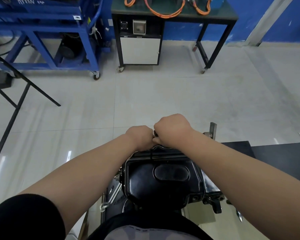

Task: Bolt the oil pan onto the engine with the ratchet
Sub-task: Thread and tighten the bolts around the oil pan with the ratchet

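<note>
Head view: shows two bare forearms reaching out over one oil pan [163,184], black, glossy, moulded sheet metal with rounded corners and one oval recess pressed into its top. Sits on the engine [213,196], straight ahead and below, between the forearms; of the engine, only dark cast lugs peeking out along the pan's right edge. Right hand [171,129] clenched at the pan's far rim, grasping the ratchet [155,133], with just one small dark and silvery bit of it exposed. Left hand [140,137] curled tight too, knuckles pressed against the right; cannot tell the contents of that fist. One bent silvery rod [111,196] beside the pan's left edge. Beyond, pale polished floor tiles [145,94], smooth and reflective. Further back, one blue steel frame [50,26] on casters and one black-legged bench [215,14] with one white cabinet door, orange cables [164,13] looping on its dark top.
</note>
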Tool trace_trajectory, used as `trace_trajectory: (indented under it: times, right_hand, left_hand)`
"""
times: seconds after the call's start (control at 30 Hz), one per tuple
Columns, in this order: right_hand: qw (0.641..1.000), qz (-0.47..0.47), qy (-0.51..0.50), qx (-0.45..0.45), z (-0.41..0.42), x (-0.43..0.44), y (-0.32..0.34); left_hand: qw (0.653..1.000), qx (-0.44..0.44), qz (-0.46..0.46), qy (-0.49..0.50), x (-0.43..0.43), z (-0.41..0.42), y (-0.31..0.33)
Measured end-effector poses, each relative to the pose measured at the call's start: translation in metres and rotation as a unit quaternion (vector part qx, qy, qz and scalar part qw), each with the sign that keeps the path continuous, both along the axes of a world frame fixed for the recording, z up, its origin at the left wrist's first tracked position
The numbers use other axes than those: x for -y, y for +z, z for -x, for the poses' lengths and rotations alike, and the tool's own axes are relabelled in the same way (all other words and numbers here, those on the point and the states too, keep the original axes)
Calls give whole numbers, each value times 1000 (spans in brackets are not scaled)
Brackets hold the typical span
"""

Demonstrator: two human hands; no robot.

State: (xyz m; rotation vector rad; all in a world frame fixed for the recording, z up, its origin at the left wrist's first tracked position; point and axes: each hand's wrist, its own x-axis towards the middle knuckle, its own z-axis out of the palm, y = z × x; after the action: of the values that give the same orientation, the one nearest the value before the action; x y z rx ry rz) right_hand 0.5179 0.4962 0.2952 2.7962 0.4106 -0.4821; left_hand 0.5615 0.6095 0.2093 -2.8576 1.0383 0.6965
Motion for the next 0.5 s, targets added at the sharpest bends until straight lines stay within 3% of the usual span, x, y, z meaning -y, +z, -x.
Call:
trace_trajectory:
  times: [0.13,0.27,0.37,0.5]
  right_hand:
    - [997,-31,-63,-21,6,-2,-6]
    - [994,-13,92,52,9,5,-6]
    - [989,-15,126,79,9,3,-6]
    - [999,-24,-29,25,15,-13,-13]
  left_hand:
    - [1000,-26,0,-15,-1,5,0]
    - [998,20,16,-64,-1,7,-6]
    - [997,37,38,-51,-5,6,-5]
    - [1000,-14,7,-25,-13,3,1]
